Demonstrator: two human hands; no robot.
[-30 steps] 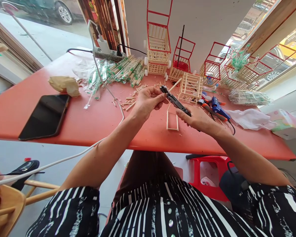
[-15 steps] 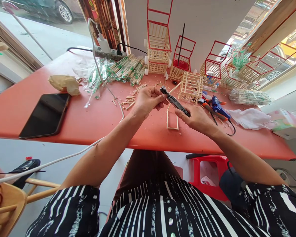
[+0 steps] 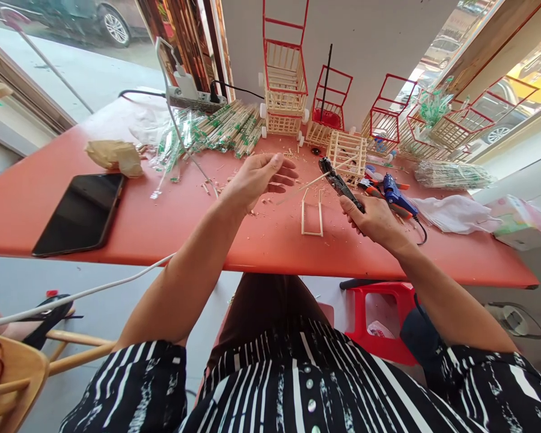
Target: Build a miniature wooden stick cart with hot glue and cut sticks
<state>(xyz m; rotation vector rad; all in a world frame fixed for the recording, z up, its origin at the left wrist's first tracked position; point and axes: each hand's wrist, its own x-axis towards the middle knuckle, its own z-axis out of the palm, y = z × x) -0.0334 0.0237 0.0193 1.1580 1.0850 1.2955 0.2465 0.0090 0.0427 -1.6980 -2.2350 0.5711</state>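
Note:
My right hand (image 3: 373,220) is wrapped round a long black hand tool (image 3: 342,187), perhaps pliers or a cutter; its exact kind is unclear. A thin wooden stick (image 3: 314,181) lies across the line of the tool's head, its lower left end blurred. Whether the jaws grip it I cannot tell. My left hand (image 3: 264,177) hovers over the table to the left of the tool, fingers spread and holding nothing. Between my hands and nearer the edge lies a three-sided frame of sticks (image 3: 312,233). Close behind the tool stands a stick-built crate (image 3: 346,147).
Bundled wrapped chopsticks (image 3: 228,127) lie at the back left, near a black phone (image 3: 79,210). Red-framed stick carts (image 3: 285,72) line the back. A blue glue gun (image 3: 394,192) and white cloth (image 3: 455,213) are at right. A white cable (image 3: 117,288) crosses the left side.
My left hand has let go of the tool's head, moved left and spread its fingers. My right hand has carried the tool rightward, and a thin stick now shows at its head.

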